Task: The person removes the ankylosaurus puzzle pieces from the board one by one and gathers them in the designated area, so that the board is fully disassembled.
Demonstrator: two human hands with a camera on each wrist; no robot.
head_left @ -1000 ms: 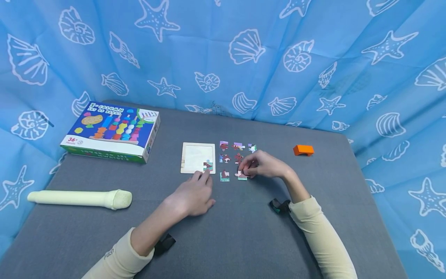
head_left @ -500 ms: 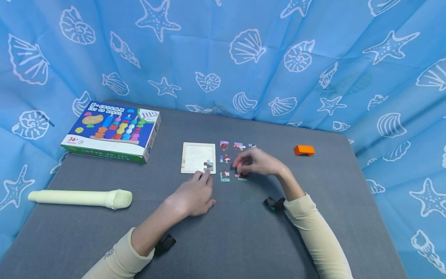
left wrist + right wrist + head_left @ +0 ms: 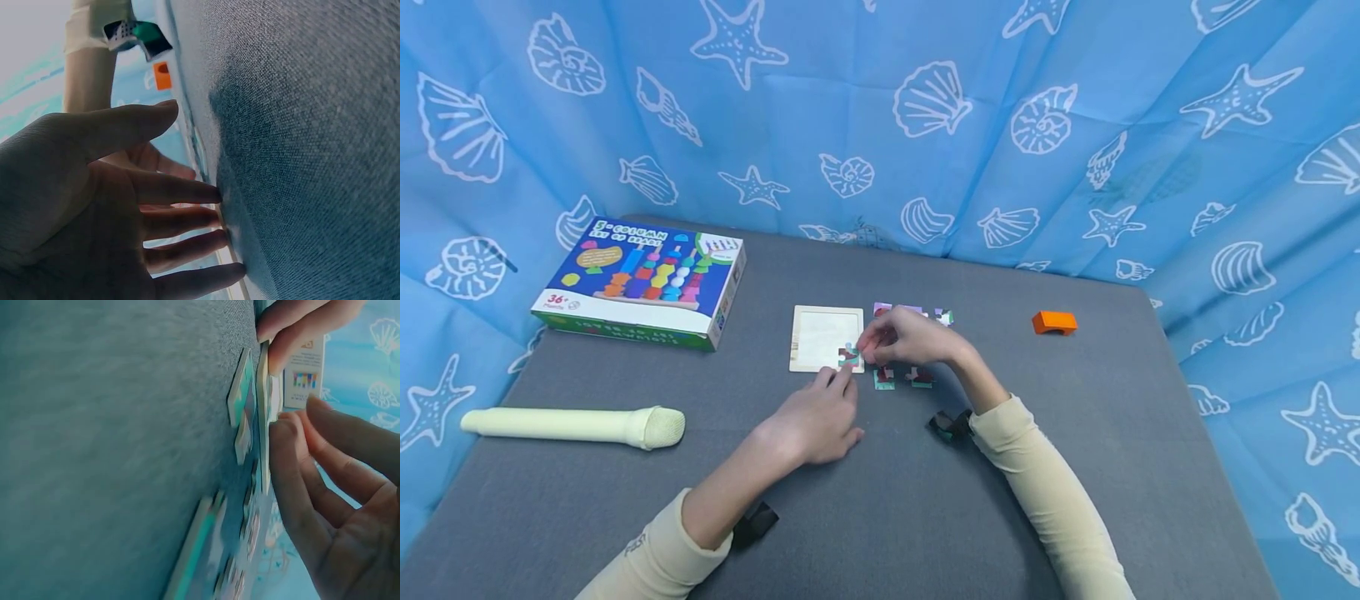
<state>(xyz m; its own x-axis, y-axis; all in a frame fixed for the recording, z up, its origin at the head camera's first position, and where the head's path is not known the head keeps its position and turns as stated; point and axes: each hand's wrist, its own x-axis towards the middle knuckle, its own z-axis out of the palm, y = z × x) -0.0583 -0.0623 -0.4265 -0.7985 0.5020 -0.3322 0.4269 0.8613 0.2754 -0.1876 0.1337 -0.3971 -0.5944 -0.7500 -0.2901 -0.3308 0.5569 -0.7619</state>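
A square wooden puzzle tray (image 3: 794, 333) lies mid-table, with one jigsaw piece (image 3: 847, 357) in its lower right corner. The left hand (image 3: 820, 422) rests its fingertips at the tray's near edge; in the left wrist view the fingers (image 3: 181, 219) are extended. Over the tray's right edge, the right hand (image 3: 913, 337) pinches a puzzle piece, mostly hidden by the fingers. Its thumb and fingers (image 3: 290, 462) come together beside the tray in the right wrist view. Loose pieces lie right of the tray, including a lower one (image 3: 884, 379) and another (image 3: 921, 378); some are covered by the right hand.
At the back left lies a bead-set box (image 3: 640, 279). A pale green toy microphone (image 3: 572, 426) is at the left. An orange arch block (image 3: 1054, 322) stands to the right. A blue seashell curtain (image 3: 880, 125) hangs behind the grey table (image 3: 880, 517).
The right hand has moved left from the loose pieces to the tray's right edge, carrying a puzzle piece. The left hand has stayed at the tray's near edge.
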